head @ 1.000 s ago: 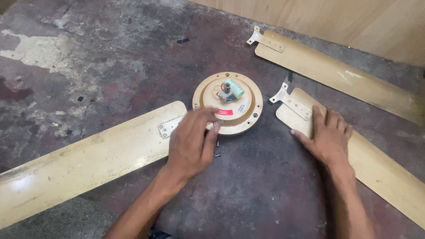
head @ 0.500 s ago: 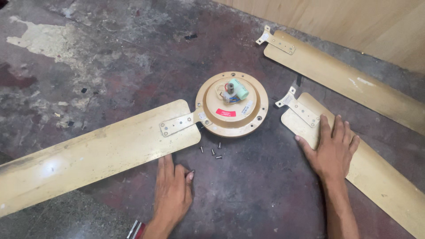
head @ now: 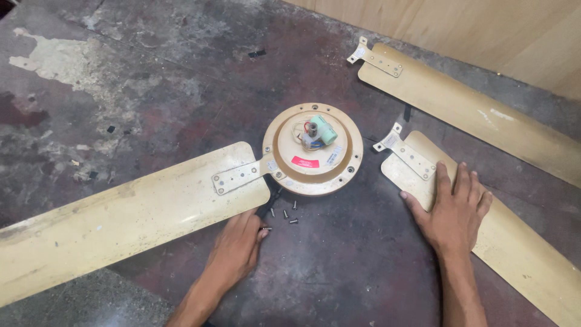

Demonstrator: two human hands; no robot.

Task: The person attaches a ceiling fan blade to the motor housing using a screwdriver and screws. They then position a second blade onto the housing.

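Left hand rests on the floor, fingers loosely curled, touching a screw just below the fan motor. Right hand lies flat, fingers spread, on a loose blade right of the motor.

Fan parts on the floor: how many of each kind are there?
Fan blades: 3
Round motor hub: 1
Loose screws: about 5, small and hard to count
Total: about 9

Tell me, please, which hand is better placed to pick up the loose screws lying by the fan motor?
The left hand: its fingertips lie right beside the screws below the motor hub. The right hand lies flat on a detached blade, farther off.
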